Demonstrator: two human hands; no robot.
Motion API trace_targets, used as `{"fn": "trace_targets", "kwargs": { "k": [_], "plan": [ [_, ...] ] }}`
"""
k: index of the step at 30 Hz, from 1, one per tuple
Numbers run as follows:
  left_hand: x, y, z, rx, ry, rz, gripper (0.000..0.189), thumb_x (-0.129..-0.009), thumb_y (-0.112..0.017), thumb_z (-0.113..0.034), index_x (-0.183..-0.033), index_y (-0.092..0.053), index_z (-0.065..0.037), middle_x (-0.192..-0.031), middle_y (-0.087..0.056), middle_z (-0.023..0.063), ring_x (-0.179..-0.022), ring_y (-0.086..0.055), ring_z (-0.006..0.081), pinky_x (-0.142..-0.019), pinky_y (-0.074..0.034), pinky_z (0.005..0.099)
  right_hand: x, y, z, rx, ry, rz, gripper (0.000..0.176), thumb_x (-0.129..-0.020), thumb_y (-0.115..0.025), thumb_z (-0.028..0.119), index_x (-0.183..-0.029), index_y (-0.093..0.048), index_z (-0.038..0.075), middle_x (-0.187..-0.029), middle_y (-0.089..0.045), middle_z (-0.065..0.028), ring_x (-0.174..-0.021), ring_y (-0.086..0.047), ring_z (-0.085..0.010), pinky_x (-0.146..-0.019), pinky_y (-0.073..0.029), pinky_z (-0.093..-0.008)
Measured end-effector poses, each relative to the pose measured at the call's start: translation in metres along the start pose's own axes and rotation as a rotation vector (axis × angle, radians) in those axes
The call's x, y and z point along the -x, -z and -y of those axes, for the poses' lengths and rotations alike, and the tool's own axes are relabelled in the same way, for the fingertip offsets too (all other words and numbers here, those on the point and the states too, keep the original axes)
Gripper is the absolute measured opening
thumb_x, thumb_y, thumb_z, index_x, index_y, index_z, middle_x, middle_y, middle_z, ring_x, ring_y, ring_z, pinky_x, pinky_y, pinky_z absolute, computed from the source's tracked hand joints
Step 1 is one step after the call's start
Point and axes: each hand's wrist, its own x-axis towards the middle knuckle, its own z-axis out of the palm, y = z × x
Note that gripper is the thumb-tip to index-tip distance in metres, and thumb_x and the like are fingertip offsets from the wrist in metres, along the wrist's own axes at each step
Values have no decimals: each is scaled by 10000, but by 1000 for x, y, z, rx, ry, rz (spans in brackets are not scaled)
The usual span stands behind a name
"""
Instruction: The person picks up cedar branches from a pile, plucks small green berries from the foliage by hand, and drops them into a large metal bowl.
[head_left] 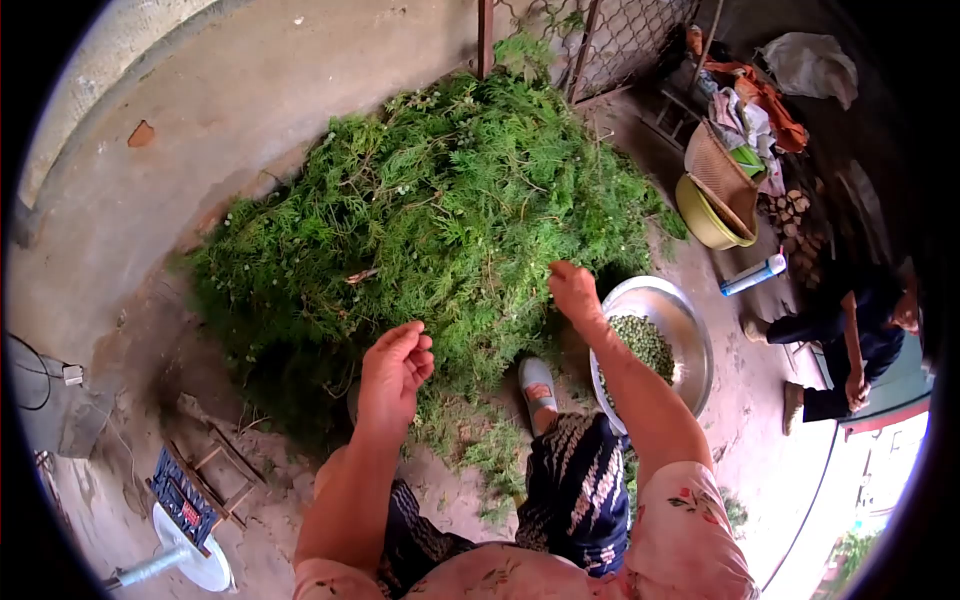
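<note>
Left hand (396, 372), right hand (577, 294) well apart, seemingly above edge of greenery (450, 220)

Green foliage (450, 190), pink floral sleeve (685, 515)

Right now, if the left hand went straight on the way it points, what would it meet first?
Probably the heap of green branches ahead of the left hand; how much gap lies between them is hard to tell from one view.
</note>
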Motion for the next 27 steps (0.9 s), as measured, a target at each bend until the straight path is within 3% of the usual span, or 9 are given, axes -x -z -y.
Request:
{"fn": "trace_targets", "kwargs": {
  "k": [5, 7, 10, 13, 14, 15, 18, 19, 27],
  "plan": [
    [-5, -13, -2, 13, -34, 84, 143, -863, -538, -82, -982, -588, -20, -766, -589, 35, -619, -540, 107, -600, -463, 245, -84, -28, -36, 302, -3, 72, 474, -717, -504, 8, -1187, -448, -4, -1120, -497, -279, -1003, -507, -402, -833, -432, -441],
    [-8, -11, -1, 62, 54, 65, 154, -866, -530, -72, -996, -582, -9, -765, -585, 49, -629, -535, 119, -596, -461, 250, -114, -50, -60, 328, 132, -51, 532, -713, -489, -18, -1239, -404, -9, -1195, -457, -275, -1074, -476, -393, -881, -418, -426],
    [-9, -16, -2, 54, 71, 21, 155, -870, -517, -61, -998, -578, 0, -766, -583, 62, -631, -531, 126, -602, -458, 251, -144, -59, -51, 279, 71, 54, 627, -722, -501, -34, -1316, -306, -2, -1278, -414, -233, -1205, -372, -369, -984, -340, -407],
    [-13, -17, 3, 51, 88, 43, 158, -868, -521, -67, -999, -579, 0, -774, -588, 60, -624, -536, 128, -602, -452, 246, -162, -68, -53, 340, 35, 97, 667, -710, -471, -55, -1340, -267, 28, -1318, -381, -215, -1200, -389, -347, -992, -344, -380],
    [-12, -19, 4, 43, 108, 37, 158, -868, -521, -69, -998, -579, -1, -776, -590, 59, -620, -537, 128, -599, -449, 244, -164, -72, -51, 344, 22, 0, 541, -704, -538, -38, -1231, -449, 44, -1182, -506, -215, -1077, -503, -338, -891, -424, -367],
    [-10, -19, 6, 37, 133, 31, 157, -868, -520, -71, -996, -580, -1, -779, -591, 58, -617, -538, 128, -597, -446, 242, -162, -73, -51, 344, 20, 5, 541, -704, -538, -38, -1231, -449, 44, -1182, -506, -215, -1077, -503, -338, -891, -424, -367],
    [-9, -21, 6, 26, 117, 47, 151, -868, -521, -74, -984, -587, -4, -771, -591, 54, -611, -537, 126, -594, -443, 243, -156, -68, -46, 194, 76, -44, 109, -692, -678, 107, -761, -634, 34, -824, -607, -168, -757, -589, -355, -673, -472, -404],
    [-9, -21, 6, 20, 102, 53, 149, -867, -521, -74, -981, -590, -4, -767, -590, 52, -609, -535, 125, -592, -443, 244, -150, -67, -43, 126, 189, -81, 136, -713, -668, 114, -805, -626, 24, -792, -605, -171, -726, -594, -337, -647, -470, -395],
    [-7, -14, 0, -43, -60, 17, 195, -847, -550, -71, -1039, -575, -54, -930, -626, 60, -814, -592, 141, -715, -459, 267, -68, -53, 93, -7, 307, -183, 168, -748, -624, 74, -913, -648, 57, -801, -617, -122, -668, -612, -225, -584, -500, -340]
  ]
}}
